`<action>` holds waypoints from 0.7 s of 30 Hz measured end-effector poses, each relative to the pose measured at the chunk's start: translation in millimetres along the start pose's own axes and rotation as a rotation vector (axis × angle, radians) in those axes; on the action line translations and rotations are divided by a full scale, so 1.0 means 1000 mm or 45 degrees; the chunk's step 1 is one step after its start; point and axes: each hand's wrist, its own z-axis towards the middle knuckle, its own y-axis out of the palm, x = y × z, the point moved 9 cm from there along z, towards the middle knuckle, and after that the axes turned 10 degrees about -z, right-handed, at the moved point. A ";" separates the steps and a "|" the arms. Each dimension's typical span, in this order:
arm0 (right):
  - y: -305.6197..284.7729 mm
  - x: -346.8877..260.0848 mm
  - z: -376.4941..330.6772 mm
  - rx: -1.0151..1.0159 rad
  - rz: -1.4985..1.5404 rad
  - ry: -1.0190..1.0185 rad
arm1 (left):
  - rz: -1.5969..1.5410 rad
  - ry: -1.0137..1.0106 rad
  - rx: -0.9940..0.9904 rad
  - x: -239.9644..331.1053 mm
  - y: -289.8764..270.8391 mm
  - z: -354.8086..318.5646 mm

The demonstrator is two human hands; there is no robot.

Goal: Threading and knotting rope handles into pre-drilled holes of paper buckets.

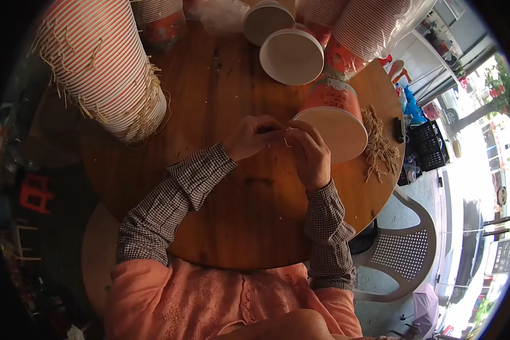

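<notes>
Over the middle of the table, my left hand (pixel 257 137) and my right hand (pixel 311 153) meet at the fingertips. Both are closed in a pinch on a thin pale string (pixel 288 137), of which only a short curved bit shows between the fingers. Just beyond my right hand, a red paper bucket (pixel 333 129) lies on its side, its pale round end turned toward me. Beside that bucket is a loose heap of tan paper strings (pixel 381 144). Far left stands a tall leaning stack of nested paper buckets (pixel 99 68), with tan strings hanging off its rims.
The round wooden table (pixel 226 221) also bears two white-mouthed paper buckets (pixel 292 56) and plastic-wrapped bucket stacks (pixel 374 28) at the back. A small black object (pixel 399 130) lies at its right edge. A grey plastic chair (pixel 402 255) and black crate (pixel 429 144) stand to the right.
</notes>
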 end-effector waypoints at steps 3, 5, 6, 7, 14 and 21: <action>0.005 0.008 -0.002 -0.013 0.323 0.202 | -0.074 0.166 -0.082 0.012 0.007 -0.001; 0.019 0.024 -0.012 -0.115 0.565 0.546 | -0.070 0.150 -0.066 0.013 0.007 -0.003; 0.019 0.027 -0.013 -0.117 0.562 0.542 | -0.072 0.155 -0.064 0.013 0.009 -0.002; 0.015 0.032 -0.013 -0.048 0.540 0.510 | -0.109 0.145 -0.061 0.013 0.011 -0.001; -0.015 0.014 -0.001 0.108 -0.029 0.172 | -0.305 -0.109 0.082 -0.001 -0.001 -0.001; -0.037 0.010 0.001 0.297 -0.112 0.237 | -0.425 -0.102 -0.123 -0.009 0.008 0.000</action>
